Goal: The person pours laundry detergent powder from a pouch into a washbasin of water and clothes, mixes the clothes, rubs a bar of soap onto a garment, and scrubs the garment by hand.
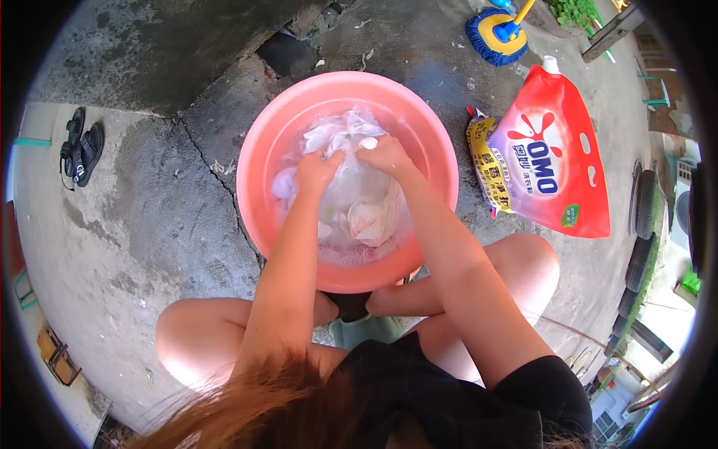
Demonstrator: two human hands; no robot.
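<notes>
A pink plastic basin (343, 283) with sudsy water stands on the concrete in front of me. Both hands are inside it, working at wet white cloth (363, 122) bunched near the far side. My left hand (317, 173) grips the cloth's left part, fingers curled into the folds. To its right, my right hand (387, 155) is closed on the same cloth; a small white lump shows at its thumb, either cloth or soap. Pale fabric with a pinkish patch (367, 221) lies nearer me in the water. More white cloth (285, 184) floats left of my left hand.
Right of the basin stands a red OMO laundry powder bag (583, 185) with a white cap. A blue and yellow mop head (499, 36) rests beyond it. Black sandals (84, 149) lie at left. A crack (216, 174) crosses the floor; several tires (639, 264) line the right.
</notes>
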